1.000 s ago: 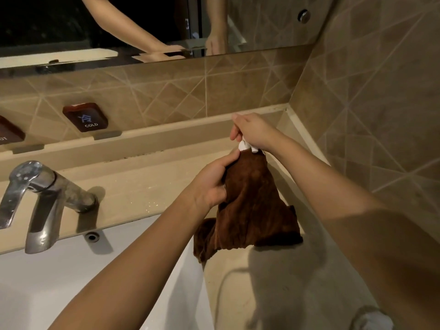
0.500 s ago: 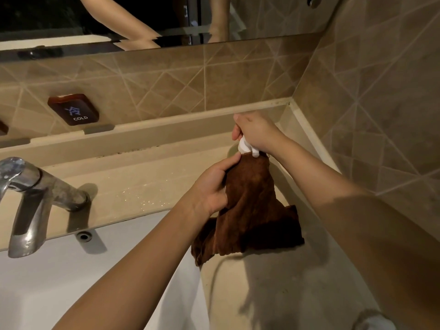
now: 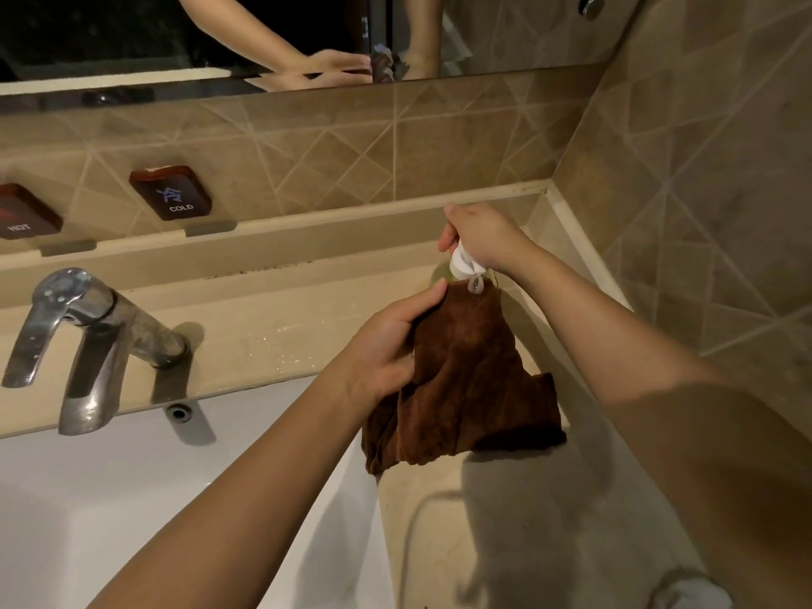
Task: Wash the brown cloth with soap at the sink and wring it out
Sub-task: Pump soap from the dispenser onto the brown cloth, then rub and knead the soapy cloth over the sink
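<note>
Head camera looks down at a beige table (image 3: pixel 272 340) with a white sink (image 3: pixel 184 485) at near left. Left hand (image 3: pixel 386 345) grips the brown cloth (image 3: pixel 465 380) by its upper edge, so it hangs over the sink's right rim. Right hand (image 3: pixel 479 239) is closed around the white pump top of a soap bottle (image 3: pixel 465 263), its nozzle touching the cloth's top. The cloth hides most of the bottle. A steel tap (image 3: pixel 88 340) stands at left, with HOT and COLD plates on the far wall.
</note>
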